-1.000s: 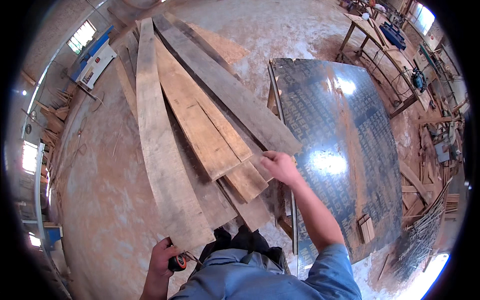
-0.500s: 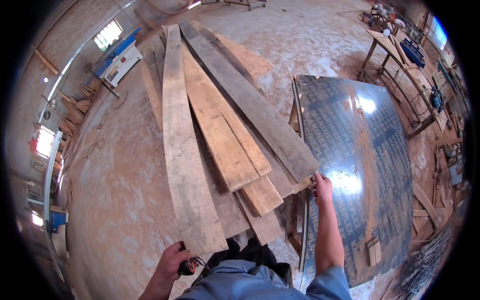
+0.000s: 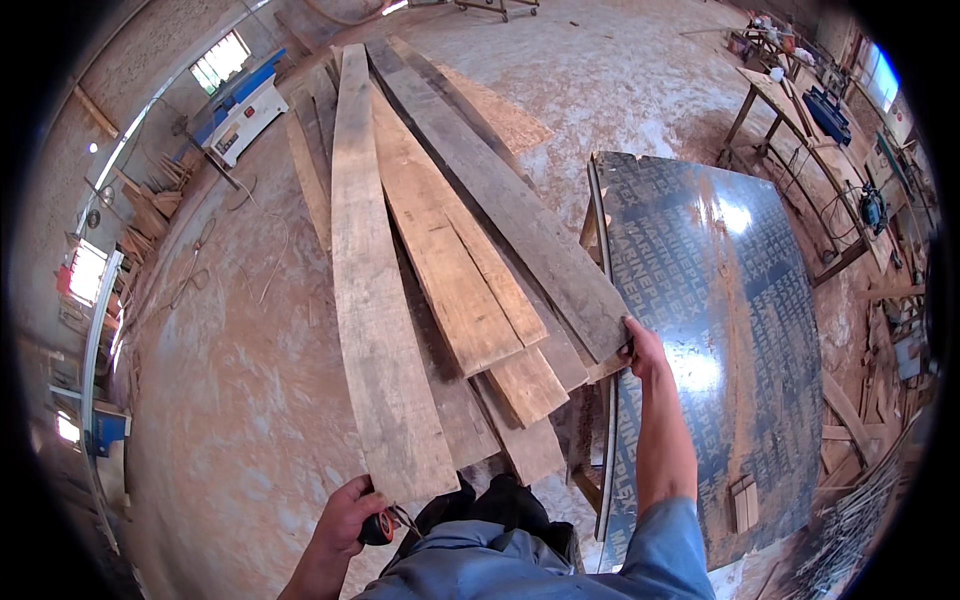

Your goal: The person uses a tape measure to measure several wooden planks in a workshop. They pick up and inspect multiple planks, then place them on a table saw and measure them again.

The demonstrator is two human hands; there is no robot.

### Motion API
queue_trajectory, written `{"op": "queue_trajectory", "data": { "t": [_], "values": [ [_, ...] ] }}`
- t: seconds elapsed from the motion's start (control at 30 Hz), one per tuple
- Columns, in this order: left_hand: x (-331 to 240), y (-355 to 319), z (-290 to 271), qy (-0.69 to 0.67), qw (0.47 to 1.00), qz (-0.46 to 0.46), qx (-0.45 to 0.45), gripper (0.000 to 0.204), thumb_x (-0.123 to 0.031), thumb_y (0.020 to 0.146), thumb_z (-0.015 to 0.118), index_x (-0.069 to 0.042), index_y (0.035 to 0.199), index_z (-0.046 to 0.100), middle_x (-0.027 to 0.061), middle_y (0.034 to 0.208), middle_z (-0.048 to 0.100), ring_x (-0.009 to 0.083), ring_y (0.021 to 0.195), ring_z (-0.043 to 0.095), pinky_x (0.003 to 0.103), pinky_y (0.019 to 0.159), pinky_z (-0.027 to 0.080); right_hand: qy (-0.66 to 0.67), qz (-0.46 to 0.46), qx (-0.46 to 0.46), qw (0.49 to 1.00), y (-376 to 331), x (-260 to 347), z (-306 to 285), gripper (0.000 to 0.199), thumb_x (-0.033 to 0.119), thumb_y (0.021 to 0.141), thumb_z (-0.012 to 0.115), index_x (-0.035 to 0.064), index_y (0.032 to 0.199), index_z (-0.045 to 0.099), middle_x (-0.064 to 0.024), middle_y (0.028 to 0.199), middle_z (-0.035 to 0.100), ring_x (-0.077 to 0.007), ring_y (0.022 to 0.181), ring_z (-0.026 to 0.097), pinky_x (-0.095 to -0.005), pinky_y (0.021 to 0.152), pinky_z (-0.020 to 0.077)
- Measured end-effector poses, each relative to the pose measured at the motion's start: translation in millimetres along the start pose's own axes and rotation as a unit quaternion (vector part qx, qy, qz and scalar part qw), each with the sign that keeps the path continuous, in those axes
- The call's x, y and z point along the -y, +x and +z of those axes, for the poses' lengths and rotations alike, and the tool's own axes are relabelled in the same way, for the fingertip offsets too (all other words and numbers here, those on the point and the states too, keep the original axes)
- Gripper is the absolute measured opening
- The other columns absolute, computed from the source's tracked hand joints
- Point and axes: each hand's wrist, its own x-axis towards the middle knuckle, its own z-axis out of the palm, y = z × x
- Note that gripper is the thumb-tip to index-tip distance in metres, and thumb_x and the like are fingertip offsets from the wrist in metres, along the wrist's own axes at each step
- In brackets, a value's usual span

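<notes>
Low on the near left, the left hand [image 3: 348, 512] angles inward, fingers curled round a tape [image 3: 378, 528] at the near corner of the left board [image 3: 390, 400]; whether it also pinches that corner I cannot tell. Farther right and slightly farther off, the right hand [image 3: 647, 352] reaches straight out, pinching the near right corner of the right board [image 3: 560, 260], its fingertips partly hidden. Its forearm [image 3: 667, 440] passes over one panel [image 3: 775, 340], whose left edge runs just beside that corner; one block [image 3: 744, 503] lies on it. At least seven boards [image 3: 455, 300] overlap, fanned out between the hands. Left of them, floor [image 3: 240, 400] spreads wide. Far left stands one machine [image 3: 250, 118]; far right, one bench [image 3: 760, 88].
</notes>
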Motion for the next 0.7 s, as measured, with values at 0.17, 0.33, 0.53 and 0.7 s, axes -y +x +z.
{"op": "queue_trajectory", "data": {
  "t": [0.17,0.33,0.53,0.7],
  "values": [
    [0.9,1.4,-0.4,-0.01,1.0,0.013,0.015,0.036,-0.005,0.087,0.056,0.009,0.12,0.05,0.0151,0.096,0.065,0.02,0.071,0.065,0.032,0.063,0.056,-0.005,0.01,0.04,0.999,23.2,-7.2,-19.8,0.028,0.028,0.086,0.069,0.0039,0.077,0.059,-0.0043,0.058,0.051,-0.0149,0.041,0.048,-0.0296,0.034,0.0313],
    [-1.0,-1.8,2.0,-0.014,0.999,0.02,0.028,0.035,-0.005,0.088,0.056,0.009,0.119,0.051,0.0147,0.097,0.065,0.0196,0.072,0.066,0.032,0.063,0.056,-0.13,-0.116,0.006,0.985,1.9,-0.5,-5.3,0.028,0.024,0.08,0.071,-0.0019,0.082,0.061,-0.008,0.064,0.058,-0.0196,0.052,0.057,-0.0331,0.043,0.0405],
    [-0.2,2.1,10.0,-0.004,1.0,0.011,0.028,0.034,-0.005,0.088,0.056,0.008,0.119,0.052,0.0142,0.097,0.065,0.0192,0.071,0.066,0.031,0.064,0.057,-0.283,-0.277,-0.096,0.913,-78.5,20.8,32.8,0.036,0.023,0.076,0.071,-0.0063,0.096,0.064,-0.0142,0.08,0.067,-0.0259,0.071,0.064,-0.0361,0.067,0.0498],
    [1.3,8.1,23.5,0.008,1.0,0.005,0.024,0.035,-0.006,0.087,0.056,0.008,0.119,0.052,0.0148,0.096,0.065,0.0204,0.07,0.066,0.032,0.064,0.057,-0.333,-0.348,-0.136,0.866,-122.3,22.7,60.7,0.039,0.026,0.076,0.073,-0.003,0.101,0.062,-0.021,0.098,0.061,-0.0355,0.085,0.063,-0.0406,0.076,0.0507]
  ]
}}
